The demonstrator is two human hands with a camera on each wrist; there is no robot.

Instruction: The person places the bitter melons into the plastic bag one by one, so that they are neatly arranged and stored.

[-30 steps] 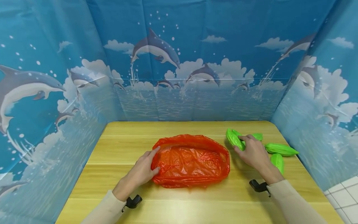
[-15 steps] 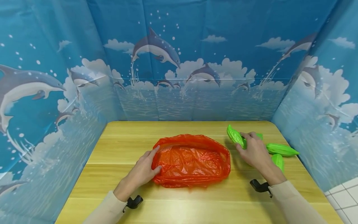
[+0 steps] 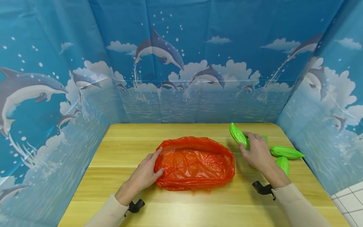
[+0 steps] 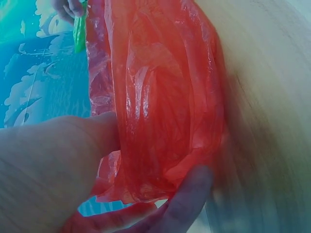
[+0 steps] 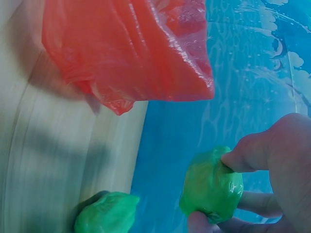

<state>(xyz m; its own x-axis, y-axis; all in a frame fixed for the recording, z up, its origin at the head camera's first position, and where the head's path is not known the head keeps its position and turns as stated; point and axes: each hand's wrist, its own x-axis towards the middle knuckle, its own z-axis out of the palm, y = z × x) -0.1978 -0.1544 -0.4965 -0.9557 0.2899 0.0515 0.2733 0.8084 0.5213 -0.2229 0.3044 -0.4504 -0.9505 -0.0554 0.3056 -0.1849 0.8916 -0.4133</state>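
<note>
A red plastic bag [image 3: 195,164] stands open-mouthed in the middle of the table. My left hand [image 3: 143,171] grips its left rim; in the left wrist view, the thumb is inside the bag [image 4: 160,92] and the fingers are outside. To the right of the bag, my right hand [image 3: 256,154] holds a green ridged gourd, like a bitter melon [image 3: 238,135], between thumb and fingers. The right wrist view shows this gourd [image 5: 211,187] end-on, above the table. Part of it is hidden by the hand in the head view.
Other green gourds lie at the right: one [image 3: 287,152] by the table's right edge, another [image 3: 283,165] just in front, and one [image 3: 265,138] mostly hidden behind the right hand. Dolphin-print curtains [image 3: 207,101] enclose the wooden table [image 3: 122,154].
My right hand has lifted the gourd, and its far tip has swung up and away from the bag's level. The left hand has kept its grip on the rim.
</note>
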